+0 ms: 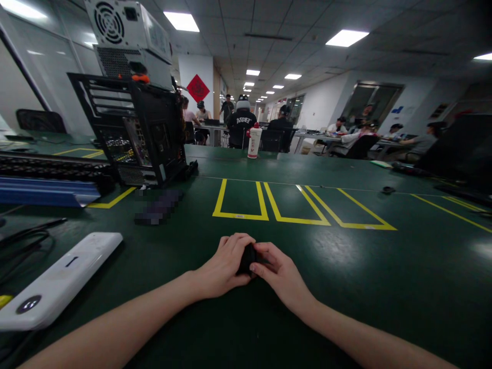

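Note:
Near the front middle of the green table (184,318), both hands meet at a small black object (246,259). My left hand (226,264) is wrapped over its left side and top, fingers curled. From the other side, my right hand (277,271) grips its right end between thumb and fingers. Most of the object is covered by the hands, so its kind cannot be made out. It sits at or just above the tabletop.
Yellow tape outlines (246,217) mark the table ahead. Left stand a white device (65,277), black cables (31,236), a blurred dark item (159,206) and an open computer case (154,133) with power supplies (126,31) stacked on it. A white-red bottle (253,143) stands farther back; people sit beyond.

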Available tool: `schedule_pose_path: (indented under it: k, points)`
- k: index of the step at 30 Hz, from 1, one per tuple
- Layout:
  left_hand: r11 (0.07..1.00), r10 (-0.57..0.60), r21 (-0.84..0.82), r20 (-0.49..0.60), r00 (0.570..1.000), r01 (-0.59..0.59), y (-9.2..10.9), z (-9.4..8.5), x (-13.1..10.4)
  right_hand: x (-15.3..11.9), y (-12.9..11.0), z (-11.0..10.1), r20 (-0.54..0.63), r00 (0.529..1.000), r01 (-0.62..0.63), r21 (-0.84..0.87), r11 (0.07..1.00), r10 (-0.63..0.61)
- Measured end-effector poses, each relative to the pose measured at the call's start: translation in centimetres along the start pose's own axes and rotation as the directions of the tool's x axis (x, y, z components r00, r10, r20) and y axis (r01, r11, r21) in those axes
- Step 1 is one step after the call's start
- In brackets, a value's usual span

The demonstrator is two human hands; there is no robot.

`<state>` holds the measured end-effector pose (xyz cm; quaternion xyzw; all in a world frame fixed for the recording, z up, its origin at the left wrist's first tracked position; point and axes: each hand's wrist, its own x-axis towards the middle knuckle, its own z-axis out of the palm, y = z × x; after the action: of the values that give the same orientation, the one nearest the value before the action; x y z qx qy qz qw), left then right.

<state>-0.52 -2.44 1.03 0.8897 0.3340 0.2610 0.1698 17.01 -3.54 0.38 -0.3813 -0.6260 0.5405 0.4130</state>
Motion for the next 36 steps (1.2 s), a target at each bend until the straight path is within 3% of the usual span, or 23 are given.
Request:
schedule_pose_path:
  k: [12,22,30,36]
  points:
    - [1.000,-0.003,-0.001,-0.002,1.000,0.003,0.1,0.2,-0.2,0.1,-0.3,-0.6,0.094,0.995,-0.046,0.041,0.998,0.042]
    - [0.999,-0.003,0.050,0.033,0.999,0.002,0.8,-0.8,0.0,0.4,0.4,-0.3,0.029,1.000,-0.006,0.049,0.999,0.005]
    - [0.999,-0.017,0.043,0.028,0.999,0.016,0.8,-0.7,0.0,0.5,0.1,-0.5,0.058,0.997,-0.044,-0.019,0.999,0.045]
    - [1.000,-0.012,0.020,0.023,1.000,0.011,0.6,-0.6,0.1,-0.1,0.0,-0.5,0.089,0.995,0.046,-0.063,0.997,-0.041]
